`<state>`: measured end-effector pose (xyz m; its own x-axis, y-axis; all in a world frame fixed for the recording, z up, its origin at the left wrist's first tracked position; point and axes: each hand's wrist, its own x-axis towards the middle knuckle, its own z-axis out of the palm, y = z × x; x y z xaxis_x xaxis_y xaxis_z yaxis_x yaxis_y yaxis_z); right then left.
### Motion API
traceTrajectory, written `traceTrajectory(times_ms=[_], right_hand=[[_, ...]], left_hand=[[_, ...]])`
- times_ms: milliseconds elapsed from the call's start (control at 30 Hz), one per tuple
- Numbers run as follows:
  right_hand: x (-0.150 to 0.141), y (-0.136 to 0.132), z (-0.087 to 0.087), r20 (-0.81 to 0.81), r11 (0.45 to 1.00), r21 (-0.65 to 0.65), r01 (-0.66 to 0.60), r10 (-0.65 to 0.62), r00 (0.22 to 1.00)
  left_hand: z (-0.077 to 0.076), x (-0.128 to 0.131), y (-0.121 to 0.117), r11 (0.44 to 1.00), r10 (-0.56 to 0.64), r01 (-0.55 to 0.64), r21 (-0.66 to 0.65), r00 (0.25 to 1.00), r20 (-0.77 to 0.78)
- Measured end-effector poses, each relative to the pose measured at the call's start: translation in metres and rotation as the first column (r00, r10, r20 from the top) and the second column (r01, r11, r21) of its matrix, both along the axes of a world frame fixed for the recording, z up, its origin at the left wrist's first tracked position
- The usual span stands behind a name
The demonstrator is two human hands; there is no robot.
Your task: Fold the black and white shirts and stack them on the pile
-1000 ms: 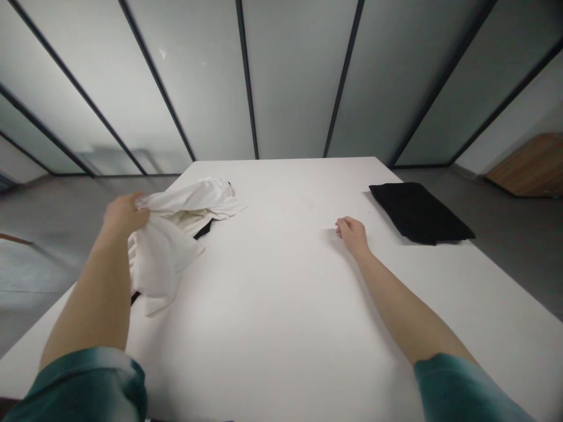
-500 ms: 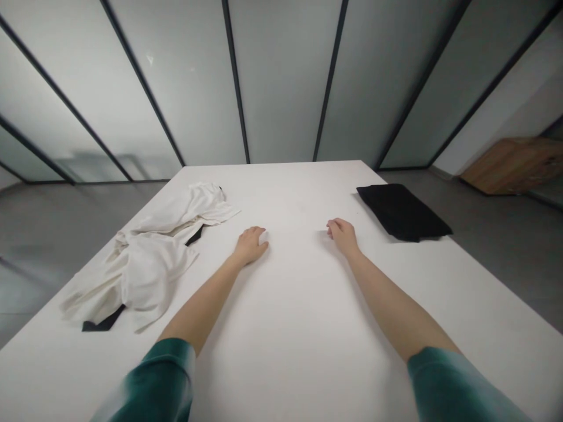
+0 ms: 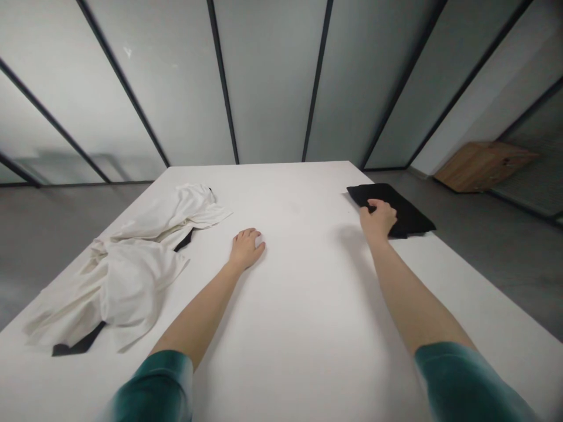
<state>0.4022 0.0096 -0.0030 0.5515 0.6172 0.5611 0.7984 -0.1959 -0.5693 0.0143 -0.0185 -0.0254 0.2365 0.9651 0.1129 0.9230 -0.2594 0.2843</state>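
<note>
My left hand (image 3: 247, 249) rests on the white table with its fingers spread and nothing in it. My right hand (image 3: 378, 219) is over the near left part of a folded black cloth (image 3: 407, 212), fingers curved and thumb apart from them. Its shadow falls on the table to the left, so the hand seems raised above the surface. On the left side lies a crumpled white garment (image 3: 132, 281), with black cloth (image 3: 79, 343) showing from under its edges.
The white table (image 3: 290, 328) stretches away toward a frosted glass partition (image 3: 268, 82) with dark frames. A wooden cabinet (image 3: 479, 167) stands on the grey floor (image 3: 497, 246) beyond the table's right edge.
My right hand has moved right, from the middle of the table to over the black cloth, and its fingers have opened. The left hand stays put. The view has turned slightly right.
</note>
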Motion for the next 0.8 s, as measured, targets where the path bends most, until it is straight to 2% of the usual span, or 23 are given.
traceTrajectory(times_ms=[67, 133, 200, 267, 333, 400, 467, 500, 533, 567, 633, 700, 800], right_hand=[[0.026, 0.0, 0.004, 0.158, 0.985, -0.158, 0.068, -0.042, 0.986], [0.046, 0.001, 0.005, 0.236, 0.932, -0.355, 0.068, 0.019, 0.972], [0.06, 0.002, 0.008, 0.214, 0.841, -0.539, 0.054, 0.075, 0.974], [0.068, 0.002, 0.014, 0.189, 0.79, -0.608, 0.078, 0.049, 0.981], [0.067, 0.002, 0.026, 0.203, 0.824, -0.549, 0.136, -0.026, 0.979], [0.057, 0.003, 0.041, 0.214, 0.903, -0.4, 0.153, -0.07, 0.974], [0.038, 0.003, 0.055, 0.18, 0.967, -0.249, 0.05, -0.004, 0.984], [0.026, 0.003, 0.061, 0.149, 0.981, -0.188, -0.057, 0.085, 0.985], [0.013, 0.002, 0.066, 0.108, 0.971, -0.141, -0.192, 0.208, 0.972], [0.0, 0.0, 0.069, 0.043, 0.934, -0.107, -0.342, 0.348, 0.937], [-0.026, -0.005, 0.072, -0.111, 0.794, -0.033, -0.607, 0.601, 0.791], [-0.046, -0.012, 0.067, -0.188, 0.684, 0.025, -0.729, 0.719, 0.669], [-0.069, -0.021, 0.045, -0.173, 0.646, -0.041, -0.762, 0.746, 0.643]], left_hand=[[0.0, 0.0, -0.001, 1.0, 0.001, -0.001, 0.008, 1.0, 0.007], [0.001, 0.001, -0.001, 1.0, 0.002, -0.002, 0.012, 1.0, 0.014], [0.002, 0.001, -0.002, 1.0, -0.001, 0.001, 0.008, 1.0, 0.017], [0.002, 0.001, -0.002, 1.0, 0.0, 0.0, 0.006, 1.0, 0.02], [0.002, 0.002, -0.002, 1.0, 0.004, -0.004, 0.009, 1.0, 0.025], [0.001, 0.002, -0.001, 1.0, 0.003, -0.003, 0.017, 0.999, 0.033], [-0.001, 0.002, 0.0, 1.0, 0.002, -0.003, 0.022, 0.999, 0.037], [-0.002, 0.002, 0.0, 1.0, 0.002, -0.003, 0.022, 0.999, 0.036], [-0.002, 0.002, 0.0, 1.0, 0.003, -0.004, 0.02, 0.999, 0.035], [-0.003, 0.002, 0.0, 1.0, 0.005, -0.005, 0.018, 0.999, 0.035], [-0.003, 0.002, -0.001, 1.0, 0.012, -0.013, 0.024, 0.999, 0.048], [-0.003, 0.002, -0.001, 0.999, 0.017, -0.02, 0.04, 0.997, 0.075], [-0.002, 0.002, -0.002, 0.999, 0.011, -0.016, 0.047, 0.995, 0.094]])
